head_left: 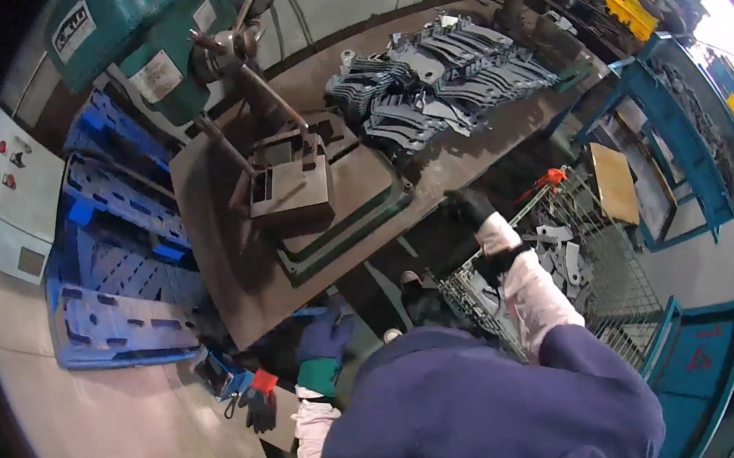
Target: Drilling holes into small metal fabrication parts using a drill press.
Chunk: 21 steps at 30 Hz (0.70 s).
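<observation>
My right hand (469,208), in a black glove, is at the front edge of the brown worktable (458,167), its fingers stretched toward that edge. Nothing shows in it, though the dark gap behind blurs its outline. Low in front of the table is my left hand (326,334), in a blue glove with a green cuff; its fingers are too dim to read. A drill press (147,51) stands over the table's left part, a metal fixture block (293,192) on its base. Flat grey metal parts (449,75) lie stacked in rows beyond my right hand.
A wire basket (614,271) of loose metal parts stands by my right forearm. Blue plastic pallets (124,323) lean at the left beside a control box (18,187). Teal metal racks (686,145) stand at the right. A dark glove (261,410) with a red cuff hangs at lower left.
</observation>
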Motion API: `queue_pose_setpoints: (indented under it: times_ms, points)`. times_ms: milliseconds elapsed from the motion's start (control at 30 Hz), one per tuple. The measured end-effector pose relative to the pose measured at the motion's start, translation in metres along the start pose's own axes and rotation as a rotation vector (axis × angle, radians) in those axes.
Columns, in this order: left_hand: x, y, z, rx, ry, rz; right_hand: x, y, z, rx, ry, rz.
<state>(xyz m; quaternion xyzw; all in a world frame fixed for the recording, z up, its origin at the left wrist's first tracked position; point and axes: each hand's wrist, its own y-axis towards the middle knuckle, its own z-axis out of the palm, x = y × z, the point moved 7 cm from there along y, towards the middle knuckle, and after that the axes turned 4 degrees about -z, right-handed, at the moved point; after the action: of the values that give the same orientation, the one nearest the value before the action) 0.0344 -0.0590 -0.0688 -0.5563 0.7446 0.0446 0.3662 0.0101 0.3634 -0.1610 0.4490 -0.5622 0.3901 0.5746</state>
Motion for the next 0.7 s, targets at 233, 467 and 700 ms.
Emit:
queue_pose_setpoints:
  times_ms: [233,467,700]
  points:
    - [0.058,-0.012,-0.042,-0.358,-0.205,-0.163,0.012,0.160,-0.041,-0.232,-1.052,-0.350]
    - [0.048,0.024,-0.025,-0.386,-0.480,-0.277,0.014,0.219,-0.021,0.177,-1.240,-0.318]
    - [-0.015,0.048,-0.029,-0.178,-0.279,-0.279,-0.001,0.228,-0.039,0.284,-1.297,-0.477]
